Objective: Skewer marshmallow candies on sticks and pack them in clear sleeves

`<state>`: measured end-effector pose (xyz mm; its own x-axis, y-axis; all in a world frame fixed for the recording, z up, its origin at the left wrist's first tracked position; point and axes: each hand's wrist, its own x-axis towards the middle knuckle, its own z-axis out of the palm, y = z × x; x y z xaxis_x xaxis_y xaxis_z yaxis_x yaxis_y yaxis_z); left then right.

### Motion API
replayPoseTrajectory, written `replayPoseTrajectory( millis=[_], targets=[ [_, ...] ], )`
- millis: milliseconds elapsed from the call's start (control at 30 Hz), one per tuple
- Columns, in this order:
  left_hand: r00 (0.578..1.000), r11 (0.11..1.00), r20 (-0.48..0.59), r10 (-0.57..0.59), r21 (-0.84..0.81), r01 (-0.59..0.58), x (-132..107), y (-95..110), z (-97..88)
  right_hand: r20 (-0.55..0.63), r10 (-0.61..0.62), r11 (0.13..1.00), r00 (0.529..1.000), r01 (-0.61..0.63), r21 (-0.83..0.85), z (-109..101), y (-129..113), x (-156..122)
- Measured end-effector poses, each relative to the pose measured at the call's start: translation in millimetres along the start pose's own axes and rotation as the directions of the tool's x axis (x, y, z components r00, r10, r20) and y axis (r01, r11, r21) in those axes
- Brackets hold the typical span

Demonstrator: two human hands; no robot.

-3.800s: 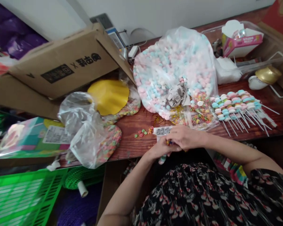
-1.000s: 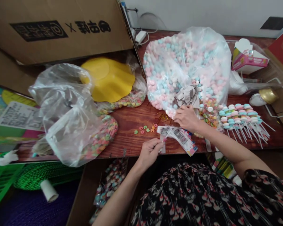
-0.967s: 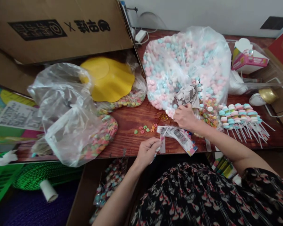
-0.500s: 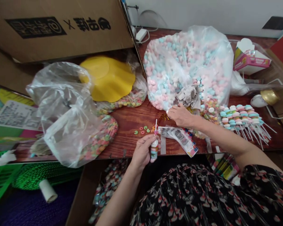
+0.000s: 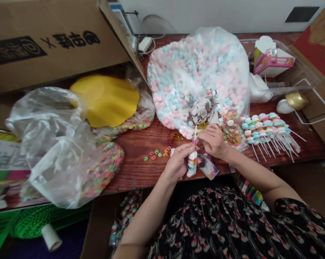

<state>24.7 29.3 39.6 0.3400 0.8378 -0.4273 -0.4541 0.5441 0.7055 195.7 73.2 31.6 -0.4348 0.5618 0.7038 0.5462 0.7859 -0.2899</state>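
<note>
My left hand [image 5: 177, 163] is closed around a candy skewer in a clear wrapper [image 5: 192, 163], held upright at the table's front edge with its white stick pointing up. My right hand [image 5: 213, 141] is pinched at the top of that wrapper, near the stick; what its fingers hold is too small to make out. Beneath the hands lie flat printed wrapper bags [image 5: 208, 167]. Just behind them sits a big clear bag of pink, blue and white candies [image 5: 194, 72].
A row of finished candy skewers [image 5: 267, 126] lies to the right. Loose ring candies [image 5: 155, 154] dot the wooden table [image 5: 148, 138]. Left are clear bags of ring candy [image 5: 57, 144], a yellow bowl [image 5: 105, 100] and a cardboard box [image 5: 51, 39]. A pink carton [image 5: 271, 59] stands back right.
My left hand has lifted the skewer upright and moved toward the right hand. My right hand left the candy bag's edge and came to the skewer's top. The camera shifted right.
</note>
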Motion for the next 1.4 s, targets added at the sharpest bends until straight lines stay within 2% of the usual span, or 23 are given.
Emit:
replayPoseTrajectory(
  millis=[100, 167, 233, 300, 367, 433, 500, 567, 667, 733, 833, 933, 1033, 1100, 1167, 1200, 1267, 1333, 1400],
  targets=[
    [0.999, 0.998, -0.020, 0.039, 0.045, -0.038, 3, -8, 6.5, -0.112, 0.092, 0.988, 0.989, -0.077, 0.134, -2, -5, -16],
    [0.998, 0.995, -0.007, 0.062, 0.078, -0.061, 4, -9, 8.2, -0.173, 0.264, 0.925, 0.949, -0.199, 0.325, -4, -9, -26],
    [0.997, 0.993, 0.024, 0.069, 0.095, -0.070, 3, -7, 7.8, -0.102, 0.479, 0.764, 0.872, -0.357, 0.538, -7, -12, -35],
    [0.996, 0.989, 0.046, 0.079, 0.118, -0.084, 1, -5, 6.0, 0.100, 0.607, 0.536, 0.789, -0.499, 0.682, -13, -11, -41],
    [0.992, 0.971, 0.070, 0.107, 0.209, -0.119, -2, -2, 3.7, 0.327, 0.597, 0.324, 0.733, -0.593, 0.737, -20, -8, -42],
    [0.975, 0.908, 0.131, 0.178, 0.360, -0.214, -4, -1, 2.2, 0.473, 0.538, 0.185, 0.698, -0.645, 0.741, -27, -4, -39],
    [0.930, 0.788, 0.248, 0.272, 0.497, -0.363, -5, 0, 2.0, 0.555, 0.497, 0.135, 0.667, -0.691, 0.710, -33, -1, -32],
    [0.860, 0.648, 0.370, 0.352, 0.567, -0.509, -6, 0, 3.0, 0.633, 0.449, 0.119, 0.631, -0.744, 0.657, -36, -1, -25],
    [0.779, 0.490, 0.449, 0.438, 0.606, -0.626, -9, 0, 4.9, 0.721, 0.375, 0.040, 0.583, -0.787, 0.615, -37, -5, -21],
    [0.751, 0.436, 0.447, 0.486, 0.620, -0.652, -11, -1, 4.7, 0.733, 0.377, -0.019, 0.567, -0.786, 0.617, -35, -10, -24],
    [0.740, 0.429, 0.427, 0.520, 0.619, -0.658, -13, -2, 1.8, 0.726, 0.420, -0.048, 0.544, -0.786, 0.617, -28, -17, -31],
    [0.745, 0.452, 0.413, 0.523, 0.607, -0.654, -13, -5, -1.1, 0.704, 0.459, -0.009, 0.542, -0.789, 0.614, -23, -22, -36],
    [0.770, 0.484, 0.354, 0.531, 0.619, -0.618, -11, -10, -1.8, 0.640, 0.505, 0.104, 0.579, -0.777, 0.621, -25, -27, -38],
    [0.806, 0.529, 0.277, 0.522, 0.636, -0.562, -9, -14, -1.8, 0.509, 0.595, 0.220, 0.622, -0.736, 0.641, -31, -31, -38],
    [0.845, 0.594, 0.177, 0.505, 0.638, -0.489, -7, -20, -2.0, 0.284, 0.692, 0.384, 0.664, -0.670, 0.635, -37, -36, -37],
    [0.862, 0.631, 0.127, 0.491, 0.631, -0.452, -5, -22, -2.2, 0.164, 0.697, 0.487, 0.698, -0.629, 0.606, -39, -38, -36],
    [0.892, 0.697, 0.047, 0.449, 0.607, -0.383, -3, -27, -2.5, 0.033, 0.575, 0.698, 0.817, -0.511, 0.501, -39, -43, -34],
    [0.919, 0.753, 0.002, 0.393, 0.574, -0.323, -4, -30, -2.8, 0.052, 0.377, 0.842, 0.925, -0.365, 0.398, -34, -45, -33],
    [0.950, 0.808, -0.017, 0.313, 0.531, -0.257, -6, -31, -3.5, 0.105, 0.280, 0.883, 0.954, -0.299, 0.361, -27, -45, -32]
  ],
)
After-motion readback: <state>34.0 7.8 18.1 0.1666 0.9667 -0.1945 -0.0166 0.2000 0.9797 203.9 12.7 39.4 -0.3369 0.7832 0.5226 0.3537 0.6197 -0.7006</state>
